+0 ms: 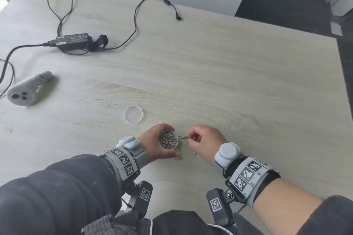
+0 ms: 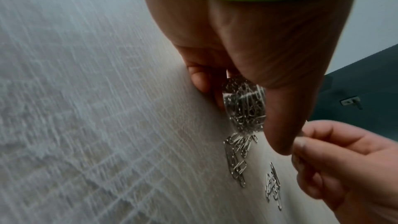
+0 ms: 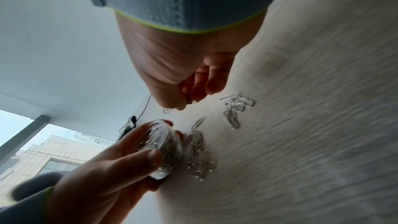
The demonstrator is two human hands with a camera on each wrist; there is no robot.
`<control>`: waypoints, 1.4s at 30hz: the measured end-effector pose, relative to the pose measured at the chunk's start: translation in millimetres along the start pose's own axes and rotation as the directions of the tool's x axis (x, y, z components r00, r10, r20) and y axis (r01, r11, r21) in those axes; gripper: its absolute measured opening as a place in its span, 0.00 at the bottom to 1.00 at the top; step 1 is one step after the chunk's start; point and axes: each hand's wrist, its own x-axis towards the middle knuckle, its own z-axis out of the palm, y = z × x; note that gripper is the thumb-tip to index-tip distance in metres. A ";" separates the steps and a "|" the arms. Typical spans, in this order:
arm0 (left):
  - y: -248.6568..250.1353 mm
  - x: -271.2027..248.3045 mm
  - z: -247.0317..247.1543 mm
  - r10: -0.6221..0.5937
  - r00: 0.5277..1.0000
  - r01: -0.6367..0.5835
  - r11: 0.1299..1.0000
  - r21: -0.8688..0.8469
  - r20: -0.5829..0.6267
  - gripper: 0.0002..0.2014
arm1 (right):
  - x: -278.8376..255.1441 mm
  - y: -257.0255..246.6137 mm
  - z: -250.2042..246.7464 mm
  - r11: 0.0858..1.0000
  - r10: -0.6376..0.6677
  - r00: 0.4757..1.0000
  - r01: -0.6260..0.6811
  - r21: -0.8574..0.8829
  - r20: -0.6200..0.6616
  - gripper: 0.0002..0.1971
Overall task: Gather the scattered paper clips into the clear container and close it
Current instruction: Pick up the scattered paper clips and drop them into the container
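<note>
The clear container (image 1: 168,141), nearly full of clips, is gripped by the curled left hand (image 1: 155,142) on the table (image 1: 229,82). Beside it, paper clips (image 1: 183,137) are pinched at its rim by the right hand (image 1: 205,140); loose clips (image 1: 179,155) lie between both hands.

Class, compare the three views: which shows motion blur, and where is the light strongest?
Head view: sharp, evenly lit, soft shadows under the hands, table edges bowed by the wide lens. Left wrist view: table grain streaked, loose paper clips readable. Right wrist view: grain smeared, container soft, window brightest.
</note>
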 end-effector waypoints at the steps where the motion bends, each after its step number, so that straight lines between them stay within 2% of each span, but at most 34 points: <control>1: -1.0 0.6 -0.1 0.004 1.000 -0.004 1.000 0.002 0.002 0.35 | 0.5 -7.8 2.6 1.000 -0.024 1.000 0.024 0.017 -0.006 0.07; 6: -5.4 5.1 -4.0 0.038 0.998 -0.040 0.999 0.033 0.055 0.33 | 5.0 -39.4 19.9 0.992 -0.126 0.992 0.126 -0.003 -0.012 0.06; 10: -8.1 6.9 -8.8 0.079 0.991 -0.081 0.997 0.019 0.104 0.30 | 4.3 -47.9 28.3 0.992 -0.125 0.992 0.125 -0.014 -0.020 0.07; 14: -13.9 10.5 -14.6 0.103 0.985 -0.104 0.995 0.001 0.140 0.33 | -2.6 -50.5 26.5 0.994 -0.093 0.992 0.097 0.045 -0.084 0.08; 16: -14.8 11.0 -17.4 0.115 0.982 -0.114 0.993 -0.011 0.148 0.35 | -5.9 -42.1 18.9 0.999 -0.009 0.984 0.017 0.044 -0.176 0.06; 19: -18.6 9.5 -23.5 0.121 0.977 -0.121 0.993 -0.014 0.176 0.36 | -12.2 -18.9 3.9 0.977 0.201 0.943 -0.211 -0.010 -0.264 0.05; 21: -22.2 7.9 -27.1 0.125 0.974 -0.123 0.992 -0.024 0.189 0.36 | -20.8 -1.2 -1.8 0.934 0.328 0.909 -0.353 -0.059 -0.255 0.04; 23: -26.4 6.5 -30.5 0.119 0.975 -0.115 0.993 -0.032 0.186 0.36 | -29.6 11.1 -0.3 0.897 0.401 0.891 -0.429 -0.107 -0.213 0.03; 26: -30.5 3.5 -36.2 0.118 0.976 -0.114 0.993 -0.027 0.183 0.36 | -39.0 13.6 10.3 0.890 0.409 0.894 -0.435 -0.134 -0.184 0.10; 31: -34.4 -0.6 -39.8 0.138 0.972 -0.138 0.990 -0.011 0.190 0.35 | -34.2 4.4 23.8 0.900 0.367 0.902 -0.406 -0.157 -0.229 0.23; 34: -38.1 -1.8 -41.2 0.152 0.967 -0.154 0.988 -0.005 0.203 0.36 | -25.9 -2.2 28.6 0.872 0.374 0.898 -0.426 -0.242 -0.234 0.16; 37: -41.4 -1.6 -40.7 0.161 0.963 -0.166 0.986 0.003 0.215 0.37 | -21.2 -6.4 29.1 0.844 0.416 0.876 -0.472 -0.256 -0.243 0.09; 42: -46.1 0.9 -41.3 0.169 0.960 -0.174 0.985 0.002 0.225 0.38 | -18.6 -12.5 32.2 0.816 0.475 0.853 -0.519 -0.255 -0.218 0.08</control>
